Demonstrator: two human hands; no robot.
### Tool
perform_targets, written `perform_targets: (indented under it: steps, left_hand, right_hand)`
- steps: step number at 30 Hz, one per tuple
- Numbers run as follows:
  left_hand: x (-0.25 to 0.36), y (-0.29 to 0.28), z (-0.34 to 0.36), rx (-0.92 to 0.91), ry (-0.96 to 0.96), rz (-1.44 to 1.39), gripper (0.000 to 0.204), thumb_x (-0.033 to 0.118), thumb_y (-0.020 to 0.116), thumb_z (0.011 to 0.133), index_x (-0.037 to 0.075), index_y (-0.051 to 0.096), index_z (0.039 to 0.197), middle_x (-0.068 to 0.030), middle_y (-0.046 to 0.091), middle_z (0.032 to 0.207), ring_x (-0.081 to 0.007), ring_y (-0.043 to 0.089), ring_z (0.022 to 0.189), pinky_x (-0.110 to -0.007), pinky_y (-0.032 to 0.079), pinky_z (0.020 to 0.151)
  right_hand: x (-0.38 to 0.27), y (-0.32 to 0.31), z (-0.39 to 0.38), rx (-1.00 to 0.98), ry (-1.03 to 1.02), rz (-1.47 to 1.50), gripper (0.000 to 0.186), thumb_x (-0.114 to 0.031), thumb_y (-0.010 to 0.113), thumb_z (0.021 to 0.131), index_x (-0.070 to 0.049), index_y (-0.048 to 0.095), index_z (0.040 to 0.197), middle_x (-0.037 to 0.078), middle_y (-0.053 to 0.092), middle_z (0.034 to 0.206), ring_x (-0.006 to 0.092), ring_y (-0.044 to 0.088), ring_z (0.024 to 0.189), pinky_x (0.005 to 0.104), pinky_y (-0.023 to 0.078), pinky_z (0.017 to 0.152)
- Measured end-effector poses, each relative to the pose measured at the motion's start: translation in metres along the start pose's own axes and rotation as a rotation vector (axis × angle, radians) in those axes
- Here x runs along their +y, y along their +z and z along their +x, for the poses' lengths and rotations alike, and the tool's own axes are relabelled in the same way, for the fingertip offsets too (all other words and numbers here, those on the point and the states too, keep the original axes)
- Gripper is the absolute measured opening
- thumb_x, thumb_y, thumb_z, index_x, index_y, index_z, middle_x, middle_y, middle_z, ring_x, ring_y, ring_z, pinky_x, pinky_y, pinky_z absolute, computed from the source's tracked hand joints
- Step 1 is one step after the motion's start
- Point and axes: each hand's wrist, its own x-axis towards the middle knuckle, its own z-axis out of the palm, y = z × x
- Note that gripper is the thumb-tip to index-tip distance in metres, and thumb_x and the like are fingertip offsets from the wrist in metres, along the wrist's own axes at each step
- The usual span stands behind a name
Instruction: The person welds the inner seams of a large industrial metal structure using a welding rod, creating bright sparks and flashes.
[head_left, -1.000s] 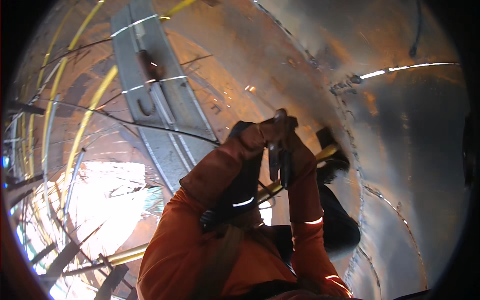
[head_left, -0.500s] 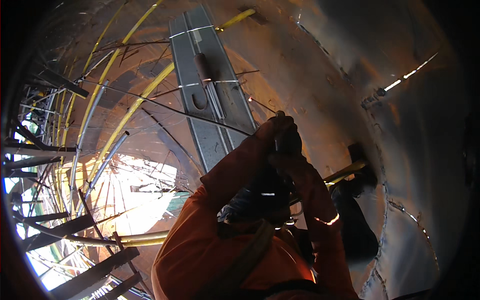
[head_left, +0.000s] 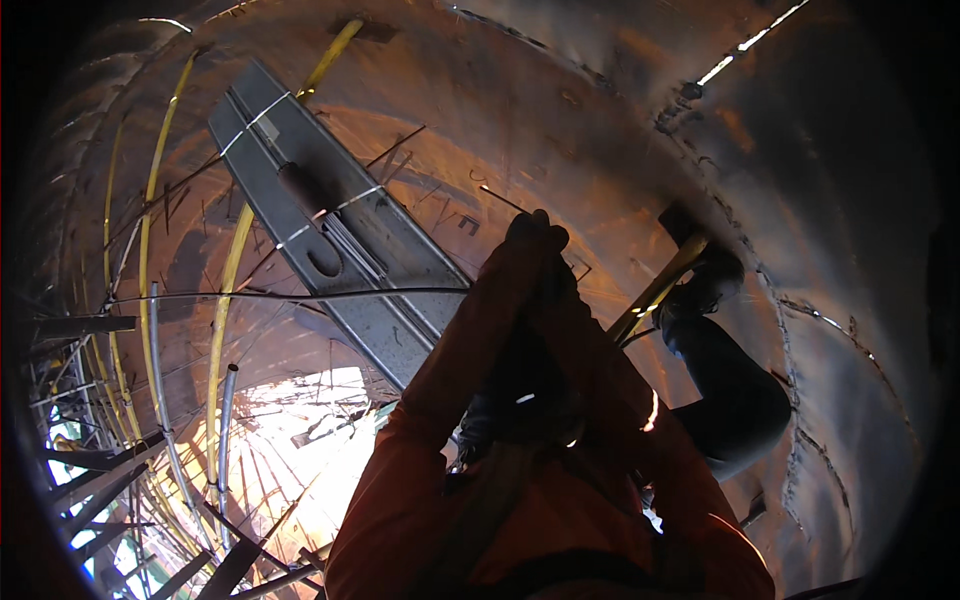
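Note:
My left hand (head_left: 522, 236) and my right hand (head_left: 556, 242), both dark against orange sleeves, are closed close together in front of me. From the top of them a thin welding rod (head_left: 502, 199) sticks out up and to the left, toward the rusty metal wall. Whatever grips the rod's lower end is hidden by my fingers and the shade. Left of my forearms lies a long grey metal plank (head_left: 410, 250). On it rest a brown cylinder (head_left: 305, 188) and a bundle of thin rods (head_left: 352, 248).
A dark cable (head_left: 390, 293) crosses the plank to my left sleeve. Yellow pipes (head_left: 230, 270) stand at the left near a bright opening (head_left: 300, 430). At right, a bent leg (head_left: 735, 410) and boot (head_left: 705, 285) are beside another yellow pipe (head_left: 660, 285). Jagged seams (head_left: 785, 420) run along the wall.
The view has turned, so the plank now slants farther left and more of the bent leg shows. My hands stay together, slightly left and higher; the rod's bright tip looks dimmer.

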Motion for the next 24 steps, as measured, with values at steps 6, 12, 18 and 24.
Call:
perform_targets:
  steps: [6, 12, 18, 24]
  left_hand:
    - [0.003, -0.022, -0.02, 0.116, 0.101, 0.118, 0.006, 0.015, 0.061, 0.098, 0.01, 0.062, 0.097, -0.01, 0.063, 0.105, -0.026, 0.063, 0.104, -0.036, 0.047, 0.093]
    - [0.008, -0.03, -0.048, 0.25, 0.353, 0.499, 0.006, 0.013, 0.062, 0.098, 0.009, 0.065, 0.101, -0.0121, 0.065, 0.109, -0.0279, 0.065, 0.107, -0.037, 0.05, 0.097]
    - [0.017, -0.063, -0.092, 0.492, 0.671, 1.634, 0.008, 0.011, 0.063, 0.098, 0.008, 0.067, 0.104, -0.0141, 0.068, 0.113, -0.0299, 0.066, 0.111, -0.038, 0.052, 0.101]
    - [0.06, -0.08, -0.201, 0.944, 0.473, 0.312, 0.046, 0.021, 0.075, 0.099, 0.004, 0.062, 0.14, -0.0098, 0.071, 0.131, -0.0222, 0.067, 0.121, -0.038, 0.052, 0.106]
  right_hand:
    - [-0.008, -0.006, 0.011, -0.072, 0.008, 0.043, 0.072, -0.042, 0.062, 0.106, -0.005, 0.038, 0.162, 0.028, 0.058, 0.15, 0.0412, 0.056, 0.143, 0.0437, 0.043, 0.12]
    - [-0.008, 0.004, 0.028, -0.11, -0.008, 0.222, 0.061, -0.023, 0.07, 0.102, 0.001, 0.046, 0.153, 0.024, 0.055, 0.149, 0.0379, 0.055, 0.14, 0.0451, 0.041, 0.121]
    - [0.002, 0.015, 0.044, -0.217, 0.009, 0.26, 0.056, -0.019, 0.072, 0.097, -0.001, 0.05, 0.146, 0.022, 0.06, 0.139, 0.0361, 0.059, 0.13, 0.0446, 0.045, 0.112]
    - [0.004, 0.006, 0.035, -0.207, 0.006, 0.276, 0.049, -0.016, 0.07, 0.093, -0.004, 0.055, 0.138, 0.019, 0.063, 0.128, 0.0338, 0.062, 0.119, 0.0424, 0.048, 0.103]
